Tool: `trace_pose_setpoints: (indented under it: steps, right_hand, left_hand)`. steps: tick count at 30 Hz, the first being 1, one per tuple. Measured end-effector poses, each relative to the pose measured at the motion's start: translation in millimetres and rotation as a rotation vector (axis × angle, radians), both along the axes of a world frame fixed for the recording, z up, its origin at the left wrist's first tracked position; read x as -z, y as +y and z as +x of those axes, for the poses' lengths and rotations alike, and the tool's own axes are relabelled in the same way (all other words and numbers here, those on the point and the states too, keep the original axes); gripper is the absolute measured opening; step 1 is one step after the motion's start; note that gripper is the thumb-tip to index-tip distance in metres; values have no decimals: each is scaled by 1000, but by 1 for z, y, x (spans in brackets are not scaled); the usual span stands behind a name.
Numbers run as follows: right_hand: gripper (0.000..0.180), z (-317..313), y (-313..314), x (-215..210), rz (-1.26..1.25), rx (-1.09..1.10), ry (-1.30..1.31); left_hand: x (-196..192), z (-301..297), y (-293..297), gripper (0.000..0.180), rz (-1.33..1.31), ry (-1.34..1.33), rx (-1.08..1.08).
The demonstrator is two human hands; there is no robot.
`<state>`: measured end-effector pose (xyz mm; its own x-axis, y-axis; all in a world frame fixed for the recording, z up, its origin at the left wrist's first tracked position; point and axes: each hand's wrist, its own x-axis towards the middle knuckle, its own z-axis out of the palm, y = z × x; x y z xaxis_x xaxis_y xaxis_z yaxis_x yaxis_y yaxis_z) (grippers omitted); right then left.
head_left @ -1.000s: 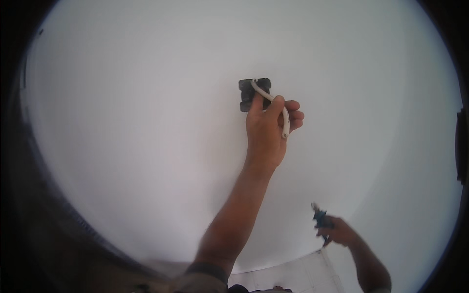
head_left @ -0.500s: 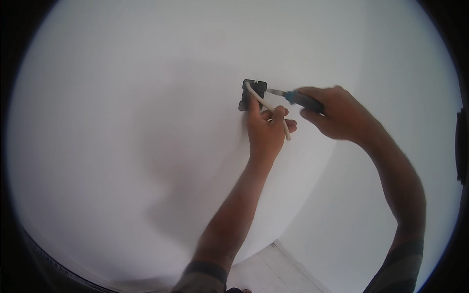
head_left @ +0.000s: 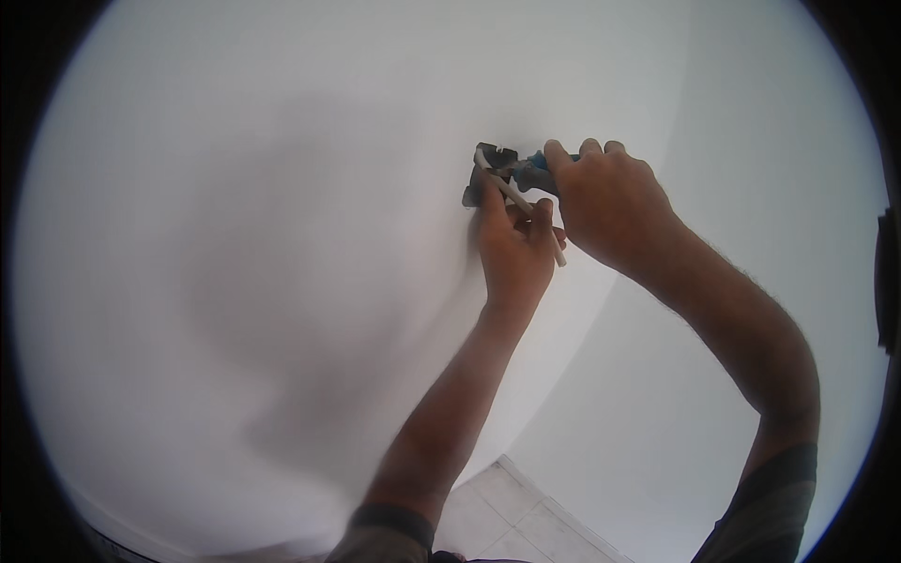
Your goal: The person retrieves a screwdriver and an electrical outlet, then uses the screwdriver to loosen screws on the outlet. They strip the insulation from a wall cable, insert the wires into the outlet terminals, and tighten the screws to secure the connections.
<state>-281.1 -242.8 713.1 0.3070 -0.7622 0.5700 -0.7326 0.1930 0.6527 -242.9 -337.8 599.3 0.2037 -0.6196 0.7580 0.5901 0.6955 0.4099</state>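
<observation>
A black electrical box (head_left: 474, 197) is set in the white wall, and a white cable (head_left: 559, 250) comes out of its upper left. My left hand (head_left: 514, 251) is closed on that cable just below the box, its index finger reaching up against the box opening. The cable's free end sticks out past my thumb, pointing down and right. My right hand (head_left: 615, 208) grips pliers (head_left: 537, 174) with blue and dark handles. Their jaws are at the right side of the box, close to the cable; whether they bite on anything there I cannot make out.
White wall (head_left: 235, 169) surrounds the box, with my shadow on its left part. Another wall (head_left: 676, 394) meets it on the right. Light floor tiles (head_left: 502, 507) show at the bottom, and a dark object (head_left: 885, 281) stands at the far right edge.
My right hand has moved left and slightly up, bringing the pliers to the box, and their handles now appear spread. My left hand keeps its hold on the cable.
</observation>
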Motion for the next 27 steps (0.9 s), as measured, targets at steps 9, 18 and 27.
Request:
trace_pose_setpoints:
  steps: [9, 18, 27]
  right_hand:
    - [33, 23, 4, 12, -107, 136, 334]
    - [22, 25, -5, -5, 11, 127, 444]
    - [28, -13, -13, -30, 254, -10, -275]
  left_hand:
    - [0, -11, -9, 56, -129, 82, -219]
    - [4, -11, -16, 60, -136, -13, -409]
    - [-7, 15, 22, 70, 110, -125, 9]
